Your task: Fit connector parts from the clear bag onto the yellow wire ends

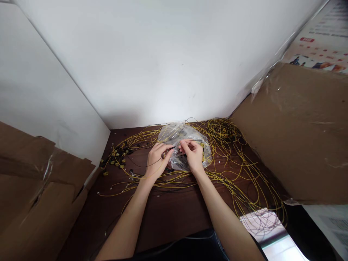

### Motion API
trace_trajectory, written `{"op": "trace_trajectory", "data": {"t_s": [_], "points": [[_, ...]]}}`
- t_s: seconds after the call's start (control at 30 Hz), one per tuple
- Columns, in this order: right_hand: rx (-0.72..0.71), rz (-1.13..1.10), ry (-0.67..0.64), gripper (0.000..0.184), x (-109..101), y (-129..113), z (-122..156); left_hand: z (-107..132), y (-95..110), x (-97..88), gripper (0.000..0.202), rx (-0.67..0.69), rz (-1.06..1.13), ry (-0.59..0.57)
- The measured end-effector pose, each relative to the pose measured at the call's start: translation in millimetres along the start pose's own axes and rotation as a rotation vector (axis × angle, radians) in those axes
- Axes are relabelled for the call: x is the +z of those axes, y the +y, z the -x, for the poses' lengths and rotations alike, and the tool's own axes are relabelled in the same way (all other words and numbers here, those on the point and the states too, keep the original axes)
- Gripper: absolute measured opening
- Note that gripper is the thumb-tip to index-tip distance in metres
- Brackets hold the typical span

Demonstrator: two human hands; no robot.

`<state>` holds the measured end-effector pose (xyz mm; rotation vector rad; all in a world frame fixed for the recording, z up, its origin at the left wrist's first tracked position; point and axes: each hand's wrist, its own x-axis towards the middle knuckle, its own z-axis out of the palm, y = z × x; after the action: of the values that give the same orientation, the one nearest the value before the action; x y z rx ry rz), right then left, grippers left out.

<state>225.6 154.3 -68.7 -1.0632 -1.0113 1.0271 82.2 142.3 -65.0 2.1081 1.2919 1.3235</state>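
Both hands meet over a clear plastic bag [174, 133] lying on the dark wooden table [168, 214]. My left hand [156, 159] has its fingers curled around a thin black wire or small connector. My right hand [193, 154] pinches the same thin wire from the other side, fingers closed. Loose yellow wires [239, 181] spread in tangled loops around and under the hands. A cluster of small black and yellow connectors [118, 154] lies to the left of my left hand.
A coil of yellow wire [223, 130] sits at the back right. Cardboard sheets stand on the right [296, 134] and on the left [35, 195]. A white wall [152, 61] closes off the back of the table.
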Motion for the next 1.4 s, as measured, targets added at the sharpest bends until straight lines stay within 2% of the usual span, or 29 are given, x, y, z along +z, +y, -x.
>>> {"op": "trace_trajectory", "data": {"t_s": [0.17,0.37,0.47,1.23,1.4], "points": [[-0.005,-0.035,0.007,0.026,-1.2,-0.6,-1.0,0.6,-1.2,1.4,0.013,-0.001,0.006,0.014],[0.034,-0.028,-0.140,0.024,-0.1,-0.5,-0.7,0.3,-1.4,0.7,0.012,-0.003,0.005,0.020],[0.026,-0.012,-0.172,0.022,1.3,-0.1,-0.2,-0.1,-1.0,-0.3,0.013,-0.009,0.008,0.014],[0.057,0.033,-0.146,0.030,1.6,0.1,0.2,0.7,-1.3,0.3,0.015,-0.001,0.000,-0.031],[0.048,0.013,-0.155,0.027,1.4,1.2,0.6,0.9,-2.0,0.2,0.014,-0.009,0.001,-0.029]]}}
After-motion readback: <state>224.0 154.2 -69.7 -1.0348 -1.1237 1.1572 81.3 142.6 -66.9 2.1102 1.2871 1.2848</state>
